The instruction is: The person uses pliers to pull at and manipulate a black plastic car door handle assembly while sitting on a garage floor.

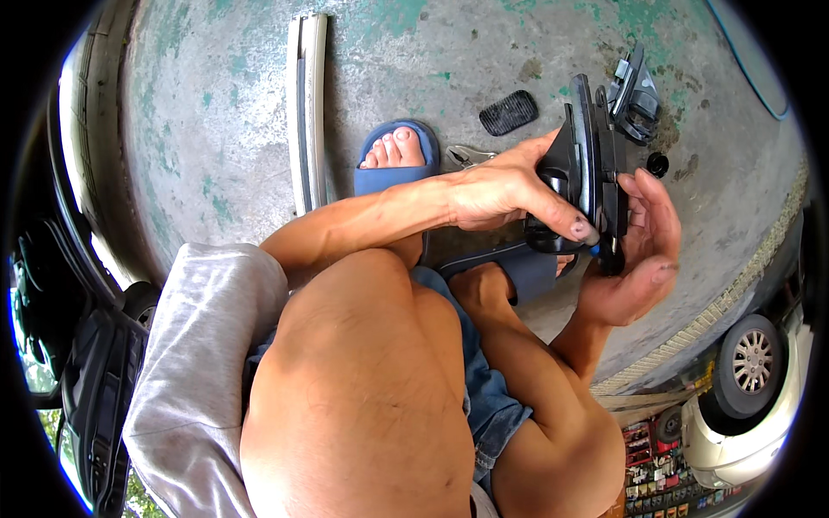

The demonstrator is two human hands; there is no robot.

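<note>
In front of my knees I hold a long black plastic part [594, 164], which has a triangular plate, a grey strip along it and a rounded housing at its near end. My left hand [509, 186] grips it from the left, the thumb pressed on the housing. From the right, my right hand [643, 242] cups it; the curled fingertips touch its side while the thumb stays off it. A small blue spot shows at the part's lower end. What lies behind the part, between it and the right palm, is hidden.
On the stained concrete floor [233, 104] lie a pale metal-and-rubber strip [308, 112], a black ribbed pad [509, 113], metal pliers [471, 156], a second black part [637, 99] and a round black cap [658, 164]. A blue hose [749, 73] and a pale car [734, 440] stand at right.
</note>
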